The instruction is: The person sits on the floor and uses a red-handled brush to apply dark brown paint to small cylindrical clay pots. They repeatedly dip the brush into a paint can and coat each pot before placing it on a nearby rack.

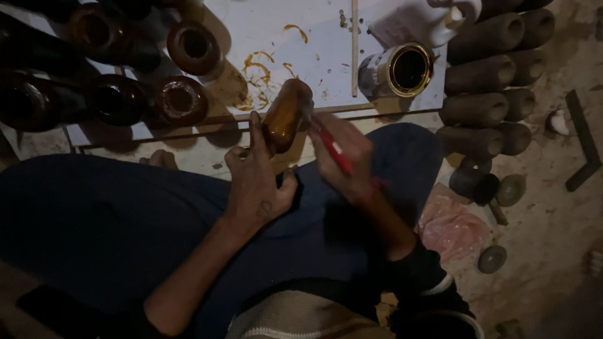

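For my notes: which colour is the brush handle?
Red brush handle, in the right hand; head view.

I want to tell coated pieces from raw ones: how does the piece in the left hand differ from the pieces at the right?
The held piece is glossy amber; the right pieces are matte, dull brown. It is in the left hand; they lie stacked on the ground. All look like similar rounded, elongated forms.

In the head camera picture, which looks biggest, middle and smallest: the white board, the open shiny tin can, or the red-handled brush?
1. White board with orange-brown smears, by far the biggest.
2. Open shiny metal tin can.
3. Red-handled brush in the right hand; partly hidden, so ranking against the can is unsure.
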A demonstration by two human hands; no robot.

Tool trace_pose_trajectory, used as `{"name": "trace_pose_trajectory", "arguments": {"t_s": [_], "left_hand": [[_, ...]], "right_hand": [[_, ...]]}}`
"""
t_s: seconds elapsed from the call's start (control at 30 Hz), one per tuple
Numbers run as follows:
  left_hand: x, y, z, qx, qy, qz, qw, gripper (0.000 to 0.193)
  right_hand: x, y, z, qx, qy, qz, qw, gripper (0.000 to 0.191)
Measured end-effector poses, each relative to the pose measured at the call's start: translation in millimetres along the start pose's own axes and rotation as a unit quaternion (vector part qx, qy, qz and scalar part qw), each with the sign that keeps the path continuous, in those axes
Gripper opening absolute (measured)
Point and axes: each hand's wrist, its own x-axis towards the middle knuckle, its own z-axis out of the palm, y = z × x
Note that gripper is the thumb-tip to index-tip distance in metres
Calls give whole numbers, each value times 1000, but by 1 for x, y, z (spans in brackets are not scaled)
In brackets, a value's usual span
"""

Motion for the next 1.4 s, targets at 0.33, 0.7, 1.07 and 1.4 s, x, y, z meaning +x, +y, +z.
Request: {"name": "trace_pose_trajectory", "arguments": {"t_s": [0.33, 0.7, 1.07, 1.4], "left_hand": [[-4, -1, 7, 57, -13, 50, 997, 93], [-3, 0, 8, 56, -27, 73, 995, 90], [-2, 2, 11, 75, -52, 31, 995, 92], [-6, -5, 10, 17, -72, -28, 997, 107]], "right_hand": [[12, 9, 3, -34, -43, 2, 998, 8], [39, 11, 0, 56, -31, 90, 994, 9], [36, 6, -9, 140, -52, 160, 976, 13], [-16, 2, -14, 214, -40, 162, 963, 12]]}}
